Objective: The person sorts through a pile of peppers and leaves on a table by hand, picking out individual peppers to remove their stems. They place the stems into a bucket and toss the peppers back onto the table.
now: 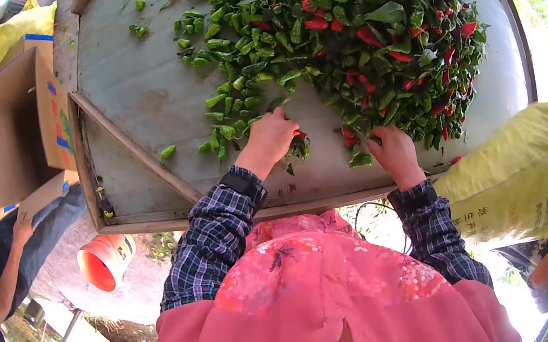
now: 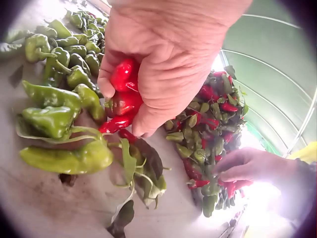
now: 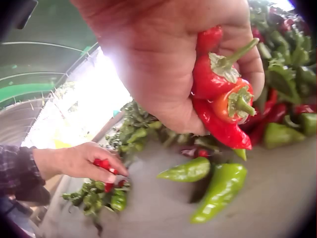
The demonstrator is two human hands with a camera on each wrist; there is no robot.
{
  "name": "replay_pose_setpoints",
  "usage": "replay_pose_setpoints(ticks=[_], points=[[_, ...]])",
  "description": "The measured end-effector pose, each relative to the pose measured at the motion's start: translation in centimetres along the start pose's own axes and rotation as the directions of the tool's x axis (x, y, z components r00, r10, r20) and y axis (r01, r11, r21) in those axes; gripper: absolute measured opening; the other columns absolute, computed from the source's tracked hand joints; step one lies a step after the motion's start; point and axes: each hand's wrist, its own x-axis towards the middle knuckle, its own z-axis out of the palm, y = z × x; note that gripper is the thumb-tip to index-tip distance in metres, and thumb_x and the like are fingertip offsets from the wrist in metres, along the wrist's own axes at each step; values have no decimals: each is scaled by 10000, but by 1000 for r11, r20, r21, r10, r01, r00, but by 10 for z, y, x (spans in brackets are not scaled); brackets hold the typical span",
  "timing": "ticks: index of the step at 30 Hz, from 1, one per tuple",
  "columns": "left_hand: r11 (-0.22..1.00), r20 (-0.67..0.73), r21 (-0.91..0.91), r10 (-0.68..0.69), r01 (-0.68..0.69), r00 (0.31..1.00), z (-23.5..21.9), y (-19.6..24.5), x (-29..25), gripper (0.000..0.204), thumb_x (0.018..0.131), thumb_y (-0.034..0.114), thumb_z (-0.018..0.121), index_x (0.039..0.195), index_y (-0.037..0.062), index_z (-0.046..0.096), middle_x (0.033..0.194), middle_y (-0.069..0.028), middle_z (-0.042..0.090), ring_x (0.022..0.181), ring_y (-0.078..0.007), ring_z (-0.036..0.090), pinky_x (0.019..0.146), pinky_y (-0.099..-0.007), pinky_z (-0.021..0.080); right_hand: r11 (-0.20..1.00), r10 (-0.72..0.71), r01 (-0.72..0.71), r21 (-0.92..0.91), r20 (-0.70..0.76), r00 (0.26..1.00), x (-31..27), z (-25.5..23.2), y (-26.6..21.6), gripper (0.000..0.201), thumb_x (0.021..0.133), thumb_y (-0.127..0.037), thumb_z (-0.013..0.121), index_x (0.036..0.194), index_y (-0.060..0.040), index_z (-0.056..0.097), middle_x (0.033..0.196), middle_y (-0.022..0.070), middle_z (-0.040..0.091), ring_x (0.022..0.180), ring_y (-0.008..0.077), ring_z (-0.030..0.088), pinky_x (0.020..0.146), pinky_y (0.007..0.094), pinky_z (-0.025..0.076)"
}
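Grip: left hand [image 1: 270,141] curled round red peppers [image 2: 127,102] beside the pile [image 1: 404,38]; right hand [image 1: 397,155] likewise, at its near edge. Risk: crowding could let one slip among green peppers [image 1: 227,131] there.

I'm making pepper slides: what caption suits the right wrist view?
The right hand holds glossy red peppers, with green peppers lying nearby on the grey tabletop.
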Motion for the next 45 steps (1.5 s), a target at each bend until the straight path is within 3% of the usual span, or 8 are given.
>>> replay_pose_setpoints(ticks=[12, 15, 18, 26, 31, 35, 38, 45], points=[[984, -141, -25, -178, 176, 974, -7, 16, -18, 205, 752, 122, 664, 955, 153, 658, 934, -94, 569, 867, -286, 594, 710, -395, 513, 901, -304, 343, -264, 178, 936, 25, 42, -13, 197, 733, -183, 635, 905, -100, 586, 761, 124, 634, 692, 333, 635, 591, 433, 512], [851, -297, -480, -386, 213, 873, -14, 12, -41, 214, 749, 115, 675, 959, 131, 638, 891, -96, 550, 833, -264, 589, 687, -380, 506, 890, -317, 354, -288, 166, 934, 29, 40, -15, 173, 727, -171, 629, 869, -88, 574, 735, 129, 638, 683, 331, 642, 574, 430, 512], [-18, 175, -983, -373, 181, 911, -28, 15, -72, 172, 876, 215, 642, 987, 93, 595, 820, 6, 586, 711, -79, 576, 594, -243, 462, 876, -316, 363, -318, 192, 929, 36, 38, -17, 179, 721, -164, 616, 870, -73, 575, 738, 143, 644, 707, 338, 643, 602, 440, 511], [-259, 174, -963, -395, 73, 902, -4, 12, -210, 197, 899, 236, 608, 1009, 76, 573, 758, -5, 610, 623, -60, 553, 535, -203, 413, 914, -266, 312, -261, 194, 944, 27, 10, -38, 146, 759, -201, 555, 876, -123, 597, 750, 142, 651, 753, 357, 641, 657, 476, 500], [-238, 221, -968, -653, 81, 724, 42, -1, -332, 192, 883, 163, 600, 1008, 19, 574, 755, -38, 617, 628, -83, 567, 551, -216, 426, 932, -283, 233, 277, 155, 946, 10, -28, -102, 270, 729, -133, 694, 978, -85, 601, 683, 86, 631, 559, 186, 619, 554, 293, 496], [-299, 350, -937, -821, 183, 452, 88, -11, -388, 210, 863, 150, 610, 1021, 13, 585, 744, -33, 604, 605, -93, 563, 538, -231, 440, 657, -648, 216, 722, 395, 651, -38, -5, -212, 317, 722, -124, 714, 1004, -45, 593, 843, 117, 647, 724, 185, 648, 672, 291, 517], [-349, 422, -898, -856, 269, 300, 120, -28, -410, 304, 846, 196, 631, 1098, 37, 567, 723, -14, 601, 589, -80, 547, 526, -241, 441, 385, -922, 602, 700, 254, 293, -69, 67, -284, 243, 756, -166, 654, 970, -63, 599, 848, 130, 620, 776, 320, 620, 675, 406, 502], [-614, 609, -784, -790, 97, -77, 170, -63, -444, 618, 845, 188, 561, 1413, 183, 316, 970, -50, 588, 726, -162, 549, 629, -371, 478, 374, -913, 780, 502, 346, 215, -111, 197, -330, 400, 748, -237, 686, 1057, -30, 540, 939, 176, 548, 875, 360, 578, 749, 440, 474]])
